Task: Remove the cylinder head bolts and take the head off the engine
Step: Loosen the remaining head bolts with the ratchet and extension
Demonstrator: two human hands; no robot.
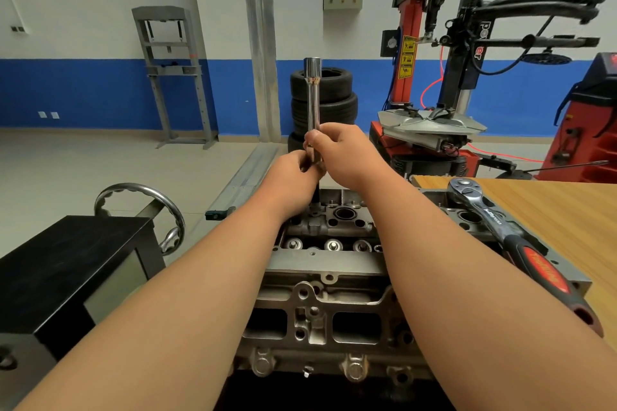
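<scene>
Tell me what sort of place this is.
Most likely a car repair workshop or training garage: a red and black tyre-changing machine, a stack of black rubber tyres, and a grey metal cylinder head under work.

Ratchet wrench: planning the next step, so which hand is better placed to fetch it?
Right, probably. The ratchet wrench lies on the right hand's side, near that forearm. The left hand grips the socket extension lower down and could keep it upright.

Tyre changer [469, 73]: column lettering partly hidden, reads "Po…er".
Yellow warning stickers [408, 57]: pictograms only.
Ratchet handle [542, 272]: lettering on red panel, illegible.
</scene>
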